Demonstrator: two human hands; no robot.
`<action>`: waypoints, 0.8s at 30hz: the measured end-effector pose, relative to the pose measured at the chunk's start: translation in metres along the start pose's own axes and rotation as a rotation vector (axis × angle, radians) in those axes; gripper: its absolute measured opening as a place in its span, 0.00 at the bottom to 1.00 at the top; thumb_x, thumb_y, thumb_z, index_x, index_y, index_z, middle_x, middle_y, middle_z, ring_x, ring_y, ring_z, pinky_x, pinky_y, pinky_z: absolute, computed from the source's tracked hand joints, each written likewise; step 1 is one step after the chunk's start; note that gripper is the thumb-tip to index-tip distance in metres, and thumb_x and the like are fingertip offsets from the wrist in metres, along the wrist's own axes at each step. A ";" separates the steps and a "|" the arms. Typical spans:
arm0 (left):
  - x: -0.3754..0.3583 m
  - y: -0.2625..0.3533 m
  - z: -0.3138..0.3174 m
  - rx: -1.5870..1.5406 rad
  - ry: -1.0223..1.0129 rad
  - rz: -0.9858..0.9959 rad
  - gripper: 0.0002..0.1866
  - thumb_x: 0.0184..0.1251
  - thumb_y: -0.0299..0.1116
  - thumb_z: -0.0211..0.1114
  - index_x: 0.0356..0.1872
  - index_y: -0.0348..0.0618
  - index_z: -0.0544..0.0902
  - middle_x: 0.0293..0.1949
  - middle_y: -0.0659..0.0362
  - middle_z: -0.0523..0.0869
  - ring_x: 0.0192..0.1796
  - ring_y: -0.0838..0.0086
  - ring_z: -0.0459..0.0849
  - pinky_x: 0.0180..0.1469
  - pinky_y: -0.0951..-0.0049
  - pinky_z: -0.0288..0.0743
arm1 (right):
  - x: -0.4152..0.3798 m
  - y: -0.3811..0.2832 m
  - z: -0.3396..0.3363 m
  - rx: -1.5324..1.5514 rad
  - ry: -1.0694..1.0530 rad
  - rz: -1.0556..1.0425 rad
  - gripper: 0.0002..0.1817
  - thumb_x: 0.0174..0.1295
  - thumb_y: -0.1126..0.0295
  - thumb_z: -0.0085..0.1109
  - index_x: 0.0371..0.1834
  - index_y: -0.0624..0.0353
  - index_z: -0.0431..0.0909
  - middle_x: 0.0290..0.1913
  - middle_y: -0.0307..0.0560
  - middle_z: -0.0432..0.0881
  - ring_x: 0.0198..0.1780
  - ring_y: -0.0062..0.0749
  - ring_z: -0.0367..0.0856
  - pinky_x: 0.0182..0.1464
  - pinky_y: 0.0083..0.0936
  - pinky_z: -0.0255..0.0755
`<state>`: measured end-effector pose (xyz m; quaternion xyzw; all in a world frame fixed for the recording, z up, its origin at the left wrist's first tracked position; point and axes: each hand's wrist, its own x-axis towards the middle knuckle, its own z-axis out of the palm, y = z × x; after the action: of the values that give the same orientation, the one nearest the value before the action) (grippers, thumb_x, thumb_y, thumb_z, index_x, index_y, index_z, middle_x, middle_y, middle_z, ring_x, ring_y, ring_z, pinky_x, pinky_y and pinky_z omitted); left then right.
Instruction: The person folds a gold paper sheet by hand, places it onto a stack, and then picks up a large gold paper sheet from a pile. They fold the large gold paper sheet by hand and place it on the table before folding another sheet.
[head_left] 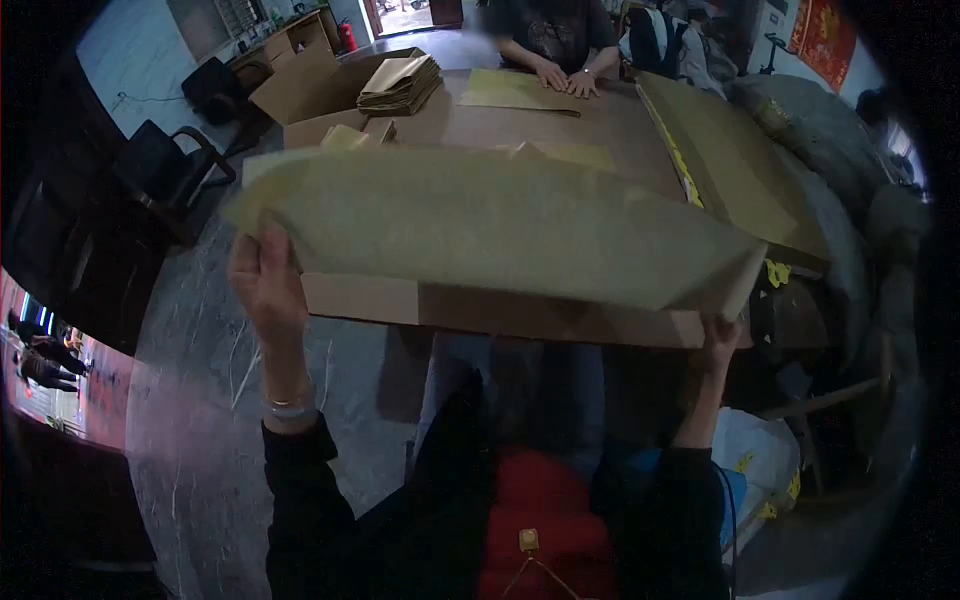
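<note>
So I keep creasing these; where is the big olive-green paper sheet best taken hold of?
Probably at its two near corners, coming from your own side with both hands, as shown: the left hand and right hand hold the large olive-green paper sheet far apart. It is wide and limp, spread over the brown cardboard piece, so a one-handed middle grip would likely buckle it.
</note>
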<state>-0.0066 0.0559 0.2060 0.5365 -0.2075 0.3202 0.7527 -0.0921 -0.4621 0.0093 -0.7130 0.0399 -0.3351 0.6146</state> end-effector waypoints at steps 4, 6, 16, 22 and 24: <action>0.092 0.059 -0.002 0.708 -0.051 0.716 0.15 0.68 0.27 0.57 0.55 0.38 0.75 0.45 0.52 0.82 0.45 0.69 0.81 0.45 0.72 0.75 | 0.081 -0.089 -0.002 -0.141 0.274 -0.218 0.20 0.67 0.63 0.54 0.60 0.58 0.72 0.51 0.50 0.78 0.51 0.37 0.77 0.47 0.42 0.73; 0.131 0.092 -0.010 1.389 -0.191 1.292 0.17 0.66 0.26 0.58 0.56 0.41 0.75 0.45 0.49 0.82 0.46 0.64 0.82 0.46 0.70 0.75 | 0.096 -0.157 0.009 0.093 0.323 -0.208 0.20 0.67 0.65 0.53 0.61 0.59 0.71 0.55 0.51 0.76 0.54 0.39 0.77 0.49 0.41 0.74; 0.211 0.203 0.013 1.151 -0.149 0.914 0.19 0.68 0.35 0.57 0.57 0.39 0.74 0.52 0.51 0.79 0.54 0.63 0.78 0.53 0.67 0.73 | 0.160 -0.332 0.029 -0.005 0.195 -0.701 0.23 0.65 0.62 0.55 0.61 0.58 0.71 0.55 0.49 0.76 0.52 0.34 0.77 0.50 0.35 0.73; 0.227 0.218 0.015 0.586 -0.146 0.642 0.21 0.69 0.39 0.57 0.58 0.39 0.73 0.55 0.53 0.78 0.57 0.64 0.76 0.56 0.66 0.72 | 0.182 -0.393 0.057 -0.047 0.126 -0.715 0.24 0.64 0.60 0.57 0.62 0.58 0.71 0.54 0.46 0.77 0.51 0.30 0.77 0.50 0.30 0.72; 0.239 0.198 0.007 0.374 -0.161 0.475 0.22 0.69 0.40 0.57 0.59 0.39 0.73 0.55 0.53 0.78 0.58 0.65 0.75 0.57 0.65 0.71 | 0.199 -0.392 0.062 -0.073 0.096 -0.657 0.25 0.64 0.59 0.57 0.62 0.58 0.71 0.53 0.45 0.78 0.50 0.29 0.77 0.50 0.29 0.72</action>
<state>0.0235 0.1544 0.4982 0.6258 -0.3233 0.4764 0.5262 -0.0448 -0.4080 0.4473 -0.6927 -0.1513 -0.5468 0.4453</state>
